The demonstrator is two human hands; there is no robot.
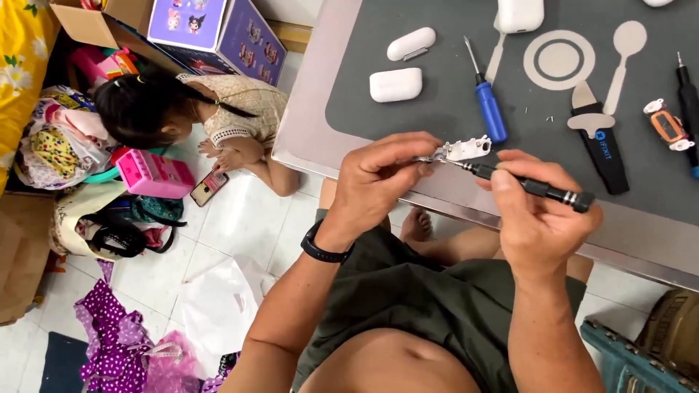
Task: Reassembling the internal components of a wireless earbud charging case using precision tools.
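The left hand (pixel 378 178) holds a small white plastic part (pixel 468 148) just above the near edge of the table (pixel 306 124); its fingers are closed together, pinching the part at its left end. The right hand (pixel 535 211) grips a black precision screwdriver (pixel 535 188); its fingers are clamped around the shaft, and the tip meets the white part near the left fingertips. A black band (pixel 324 251) sits on the left wrist.

On the table lies a dark grey work mat (pixel 437 102). Items on the mat:
- Two closed white earbud cases: one oval (pixel 411 44), one rounded rectangular (pixel 395 84). Their contents are not visible.
- A third white case (pixel 520 14), partly cut off at the top edge.
- A blue-handled screwdriver (pixel 489 105), lying just behind the held part.
- A black-handled pry tool (pixel 601 142) with a flat metal blade.
- A small orange and white module (pixel 666 126).

On the floor to the left, an open cardboard box (pixel 95 25) is visible, contents unclear. Beside it stands a purple printed box (pixel 218 33), closed. A child (pixel 182 109) sits on the floor next to a pink toy case (pixel 154 175). A cream bag (pixel 80 218) holds dark straps and cloth. Purple dotted fabric (pixel 109 327) lies on the tiles.
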